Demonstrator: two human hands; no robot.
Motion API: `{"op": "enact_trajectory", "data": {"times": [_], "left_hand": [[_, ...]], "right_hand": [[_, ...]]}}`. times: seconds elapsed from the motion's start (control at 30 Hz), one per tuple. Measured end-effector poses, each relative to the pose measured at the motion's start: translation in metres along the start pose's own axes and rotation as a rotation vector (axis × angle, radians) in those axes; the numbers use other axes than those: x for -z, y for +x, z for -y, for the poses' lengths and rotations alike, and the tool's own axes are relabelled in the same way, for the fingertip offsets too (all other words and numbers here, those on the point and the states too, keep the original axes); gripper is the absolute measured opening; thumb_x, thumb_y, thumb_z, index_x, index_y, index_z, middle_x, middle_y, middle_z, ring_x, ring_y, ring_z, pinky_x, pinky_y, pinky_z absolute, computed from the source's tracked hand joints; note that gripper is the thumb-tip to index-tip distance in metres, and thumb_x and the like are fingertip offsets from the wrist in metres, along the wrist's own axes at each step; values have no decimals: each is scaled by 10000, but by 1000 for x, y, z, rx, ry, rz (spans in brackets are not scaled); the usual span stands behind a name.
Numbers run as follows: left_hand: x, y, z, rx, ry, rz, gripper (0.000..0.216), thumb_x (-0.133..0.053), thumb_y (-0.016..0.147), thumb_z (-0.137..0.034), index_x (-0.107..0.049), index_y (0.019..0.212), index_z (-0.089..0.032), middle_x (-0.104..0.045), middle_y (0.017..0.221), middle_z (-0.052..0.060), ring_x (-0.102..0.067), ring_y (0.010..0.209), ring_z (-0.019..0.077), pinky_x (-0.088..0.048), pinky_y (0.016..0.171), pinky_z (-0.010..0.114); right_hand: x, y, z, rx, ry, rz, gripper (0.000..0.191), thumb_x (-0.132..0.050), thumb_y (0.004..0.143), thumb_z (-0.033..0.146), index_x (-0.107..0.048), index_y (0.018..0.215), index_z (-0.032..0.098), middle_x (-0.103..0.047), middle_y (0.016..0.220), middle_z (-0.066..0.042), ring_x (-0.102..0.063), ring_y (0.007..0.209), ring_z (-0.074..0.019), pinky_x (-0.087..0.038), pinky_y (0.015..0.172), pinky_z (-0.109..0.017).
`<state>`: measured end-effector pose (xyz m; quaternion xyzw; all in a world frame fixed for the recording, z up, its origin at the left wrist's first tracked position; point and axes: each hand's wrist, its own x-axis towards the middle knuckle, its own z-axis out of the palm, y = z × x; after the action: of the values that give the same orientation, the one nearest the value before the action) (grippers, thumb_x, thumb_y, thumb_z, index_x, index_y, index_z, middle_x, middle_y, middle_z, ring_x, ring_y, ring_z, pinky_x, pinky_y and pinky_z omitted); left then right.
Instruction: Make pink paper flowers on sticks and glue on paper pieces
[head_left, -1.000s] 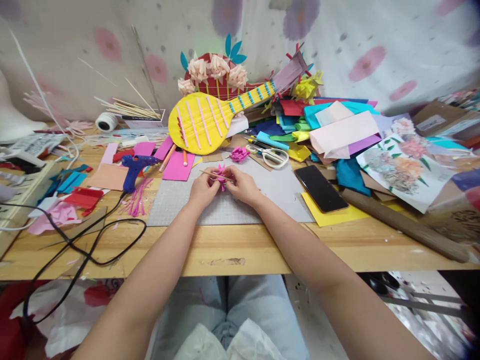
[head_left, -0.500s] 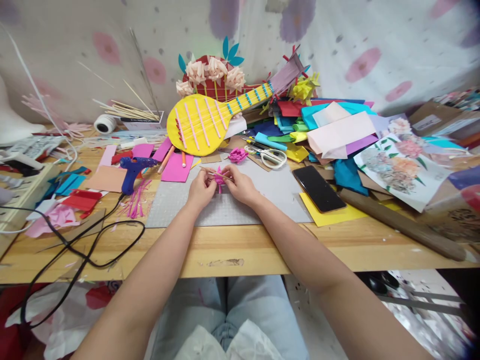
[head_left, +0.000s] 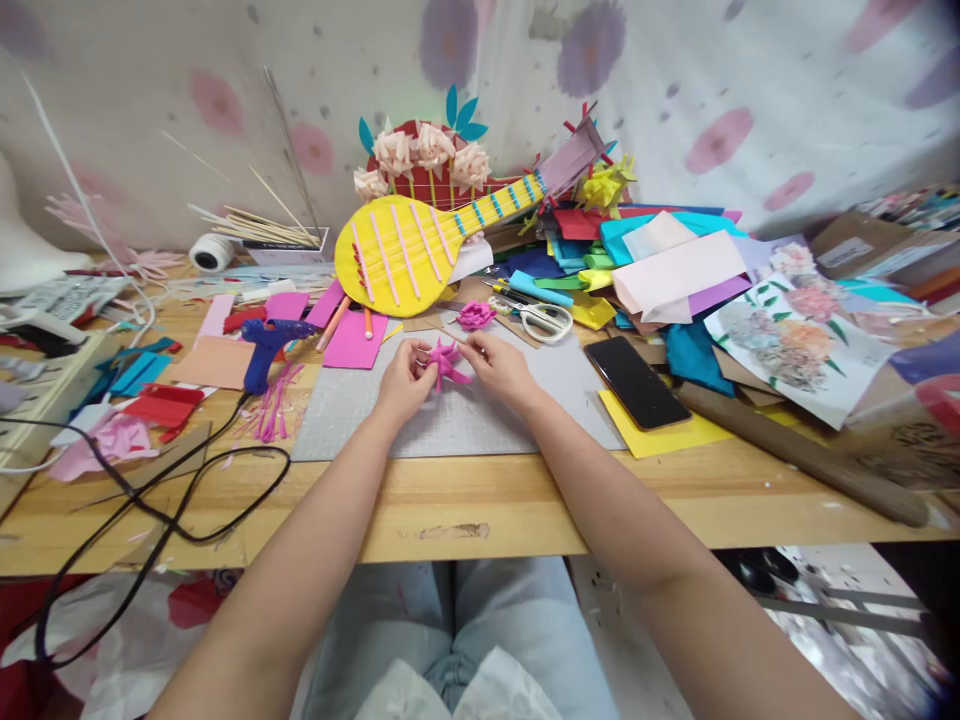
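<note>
My left hand [head_left: 407,382] pinches a magenta paper flower [head_left: 448,362] with pointed petals, holding it just above a grey cutting mat [head_left: 352,415]. At the flower's right side, my right hand [head_left: 496,368] has thumb and fingers closed together; what they grip is too small to make out. Just beyond my hands lies a second, fuller magenta paper flower [head_left: 476,315]. White-handled scissors [head_left: 547,321] rest to the right of that flower, at the mat's far edge.
A blue glue gun [head_left: 262,352] stands left of the mat, its black cable looping over the table. Behind sits a yellow lute-shaped craft piece [head_left: 394,255]. To the right are a phone [head_left: 636,382] on yellow paper, a wooden rod [head_left: 802,455] and piled coloured paper [head_left: 679,275].
The flower has turned in my left hand, and its petals show more openly. My right hand has shifted slightly right, and the thin stick seen across the flower no longer shows clearly.
</note>
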<state>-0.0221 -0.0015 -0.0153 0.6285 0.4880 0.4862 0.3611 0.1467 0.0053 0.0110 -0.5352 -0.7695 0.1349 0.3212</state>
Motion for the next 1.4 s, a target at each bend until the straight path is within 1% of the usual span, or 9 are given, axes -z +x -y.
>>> {"op": "enact_trajectory", "data": {"times": [0.17,0.3,0.37,0.63,0.9,1.0,1.13,1.23,1.4], "left_hand": [[0,0,1,19,-88,19,313,-581,696,-254,-418,959,-205,-540,690,-44,-471,465,59,-369,453,194],[0,1,2,25,-103,23,348,-597,697,-284,-399,972,-204,-546,669,-51,-469,461,57,-364,453,186],[0,0,1,33,-112,28,368,-610,691,-306,-399,975,-203,-553,679,-48,-467,460,54,-364,452,184],[0,0,-2,16,-98,50,355,-617,688,-302,-417,962,-197,-545,689,-47,-454,470,49,-367,466,187],[1,-1,1,-11,5,28,308,-586,717,-287,-438,973,-199,-544,694,-41,-468,503,67,-384,497,205],[3,-2,-3,-86,141,-33,277,-590,717,-277,-464,952,-201,-550,776,-14,-505,600,91,-414,559,230],[7,-5,-11,-277,408,-176,230,-634,691,-264,-528,884,-196,-514,933,42,-510,811,146,-430,656,268],[9,-5,-14,-366,497,-177,139,-608,723,-249,-560,844,-202,-495,938,52,-495,882,167,-426,708,285],[10,-6,-14,-459,558,-157,47,-576,758,-247,-586,764,-202,-496,871,43,-484,882,166,-414,758,294]], "right_hand": [[9,0,-9,-15,-205,104,365,-348,882,448,-631,827,223,-669,833,-26,-564,760,-156,-304,591,-247],[9,-2,-11,93,-215,179,315,-352,895,377,-630,978,254,-668,980,-14,-568,878,-155,-327,668,-247],[9,-3,-8,119,-205,191,340,-332,902,388,-629,1000,255,-665,997,-15,-564,893,-151,-327,678,-245],[8,-2,8,56,-272,137,543,-303,847,599,-672,737,217,-670,725,-32,-554,679,-136,-250,547,-246],[6,-2,10,-50,-342,150,645,-283,786,700,-677,658,206,-645,622,-44,-545,607,-138,-250,541,-246],[6,-1,12,-65,-359,157,676,-265,773,720,-677,626,204,-637,595,-55,-549,609,-147,-259,542,-249],[4,0,13,-76,-352,177,700,-250,752,746,-664,578,209,-632,574,-53,-544,584,-150,-263,525,-249],[3,1,13,-91,-327,210,698,-251,747,750,-659,564,214,-632,566,-47,-543,568,-145,-265,514,-244],[4,2,13,-88,-310,274,726,-215,743,762,-636,529,210,-618,542,-49,-531,531,-149,-261,493,-247]]}}
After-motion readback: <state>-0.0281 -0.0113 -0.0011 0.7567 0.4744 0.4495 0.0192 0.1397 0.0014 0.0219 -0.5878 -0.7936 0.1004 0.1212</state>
